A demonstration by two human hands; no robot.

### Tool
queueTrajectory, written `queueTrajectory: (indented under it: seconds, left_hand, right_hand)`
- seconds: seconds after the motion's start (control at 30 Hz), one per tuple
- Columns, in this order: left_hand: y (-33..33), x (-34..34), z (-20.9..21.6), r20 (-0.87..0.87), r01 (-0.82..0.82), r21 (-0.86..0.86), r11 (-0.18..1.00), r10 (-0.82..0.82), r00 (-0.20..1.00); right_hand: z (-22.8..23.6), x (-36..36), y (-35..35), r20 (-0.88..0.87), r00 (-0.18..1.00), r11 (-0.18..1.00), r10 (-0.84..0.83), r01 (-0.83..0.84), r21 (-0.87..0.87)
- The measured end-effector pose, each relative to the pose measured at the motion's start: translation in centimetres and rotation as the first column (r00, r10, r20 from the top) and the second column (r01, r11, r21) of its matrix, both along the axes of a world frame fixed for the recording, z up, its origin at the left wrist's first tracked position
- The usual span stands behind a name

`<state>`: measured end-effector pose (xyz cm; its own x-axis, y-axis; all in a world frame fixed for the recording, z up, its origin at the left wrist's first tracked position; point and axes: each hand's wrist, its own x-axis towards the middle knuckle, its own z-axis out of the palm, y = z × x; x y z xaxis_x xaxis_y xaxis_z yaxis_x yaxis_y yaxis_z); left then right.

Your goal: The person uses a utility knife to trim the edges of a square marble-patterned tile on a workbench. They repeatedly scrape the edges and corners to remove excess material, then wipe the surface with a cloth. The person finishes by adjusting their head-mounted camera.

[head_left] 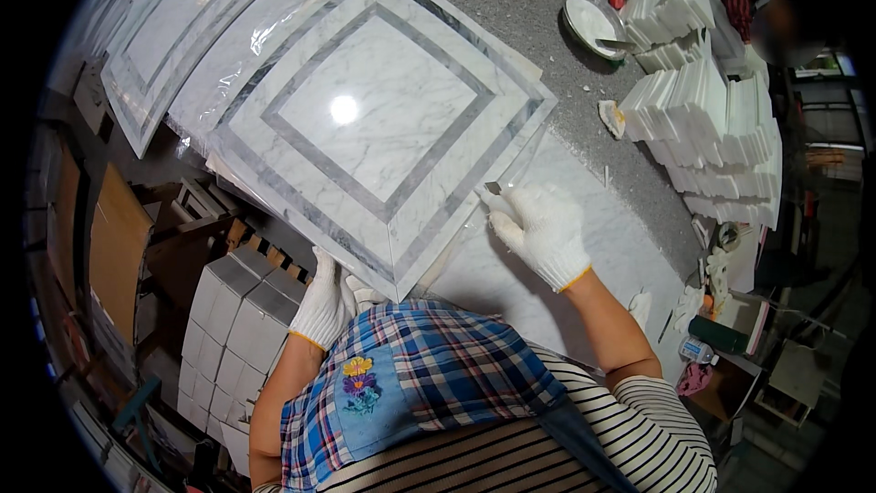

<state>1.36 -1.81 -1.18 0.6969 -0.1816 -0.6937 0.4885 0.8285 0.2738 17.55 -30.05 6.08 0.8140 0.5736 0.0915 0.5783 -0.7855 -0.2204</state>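
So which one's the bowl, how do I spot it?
Find the biggest marble panel, then look up and right across the grey speckled table. Just left of the stacked white pieces sits the bowl: unlike them it's round, holding white stuff and a flat blade.

A panel (370, 82) lies mid-surface (538, 32), one corner toward the person; a second panel (169, 32) lies to its left; a slab (598, 237) lies along the first panel's near-right edge; tile stacks (707, 119) line the surface's right edge, a bowl (584, 16) to their far left; the left hand (326, 303) is at the first panel's near-left edge; the right hand (545, 236), a tool (494, 188) in its fingers, is over the slab.
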Motion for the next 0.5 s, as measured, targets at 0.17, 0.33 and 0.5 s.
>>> queueTrajectory:
  seconds: [0.17, 0.33, 0.5]
  left_hand:
    - [0.09, -0.04, -0.02, 0.023, 0.014, -0.001, 1.0, -0.014, 1.0]
    - [-0.38, 0.06, -0.52, -0.031, -0.076, 0.03, 0.997, 0.077, 0.997]
    - [-0.52, 0.33, -0.01, -0.044, -0.087, 0.069, 0.994, 0.09, 0.995]
  right_hand:
    - [0.09, -0.24, 0.11, -0.007, 1.0, 1.0, 0.019, -0.019, 0.012]
    - [0.08, -0.23, 0.12, -0.056, 0.998, 1.0, -0.004, 0.005, 0.022]
    - [0.22, -0.38, 0.37, -0.07, 0.997, 0.999, 0.029, -0.03, -0.017]
